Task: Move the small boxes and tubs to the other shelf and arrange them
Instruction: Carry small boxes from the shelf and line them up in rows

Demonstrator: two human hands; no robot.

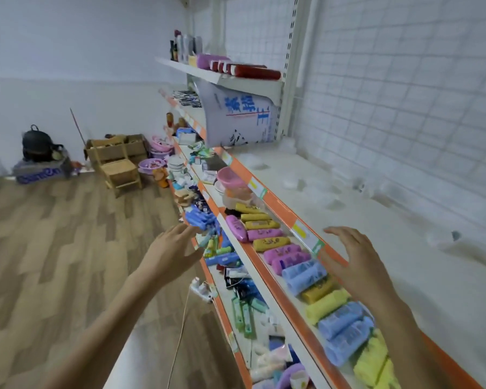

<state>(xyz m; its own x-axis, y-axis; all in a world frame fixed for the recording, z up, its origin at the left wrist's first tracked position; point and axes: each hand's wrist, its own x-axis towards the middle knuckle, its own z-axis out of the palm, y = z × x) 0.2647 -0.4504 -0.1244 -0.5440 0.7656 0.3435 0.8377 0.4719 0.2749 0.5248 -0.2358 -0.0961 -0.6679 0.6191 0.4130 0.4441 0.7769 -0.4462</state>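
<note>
Clear plastic tubs [292, 182], blurred and hard to make out, sit scattered on the white top shelf [404, 276]. Soft rolled packs [303, 276] in yellow, blue and pink line the shelf below; its far end is cut off. The left hand [171, 252] and right hand [357, 265] hover with fingers spread, holding nothing.

One view only, from the person's head, standing close at the left of the shelves [281, 209] and looking forward and down along their length. The wide lens bends the lines. The top shelf's orange front edge runs from the lower right corner toward the far wall [68, 51]; the floor [54, 248] fills the left.
</note>
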